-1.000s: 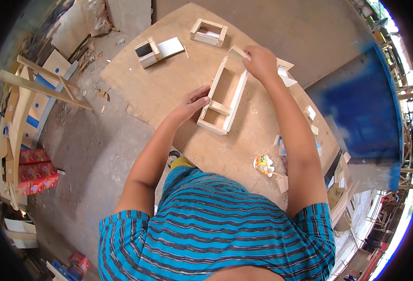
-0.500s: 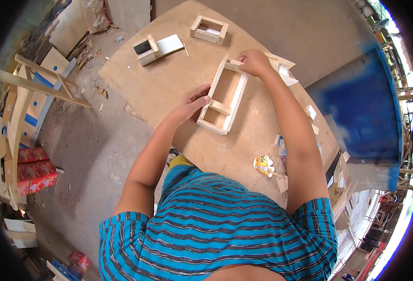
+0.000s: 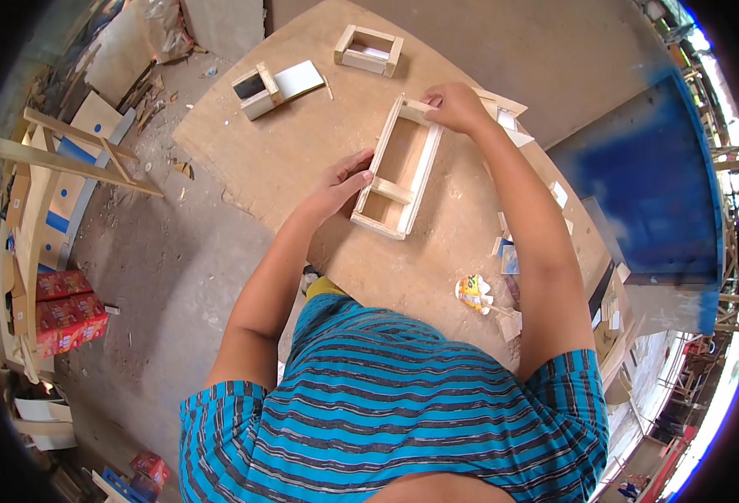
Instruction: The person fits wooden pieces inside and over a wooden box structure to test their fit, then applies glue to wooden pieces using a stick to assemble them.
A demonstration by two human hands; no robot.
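Observation:
A long wooden box frame [image 3: 426, 170] with a crosspiece [image 3: 392, 191] near its close end lies tilted across the table in front of me. My left hand [image 3: 343, 182] grips its left side, thumb against the upper edge; the lower fingers are partly hidden. At the far right corner, my right hand [image 3: 457, 107] pinches the end piece between thumb and fingers. Beyond the frame stand a small wooden box [image 3: 369, 50] and another small box with a dark inside [image 3: 256, 90], which has a white panel [image 3: 299, 80] beside it.
The wooden table [image 3: 302, 159] has a ragged left edge. A yellow and white glue container [image 3: 473, 293] lies near my body, with small offcuts [image 3: 508, 256] by my right forearm. White-faced pieces [image 3: 504, 117] sit past my right hand. Red cartons [image 3: 69, 310] stand on the floor at left.
The view has shifted slightly. Both hands keep their hold on the wooden box frame, which stays in nearly the same place.

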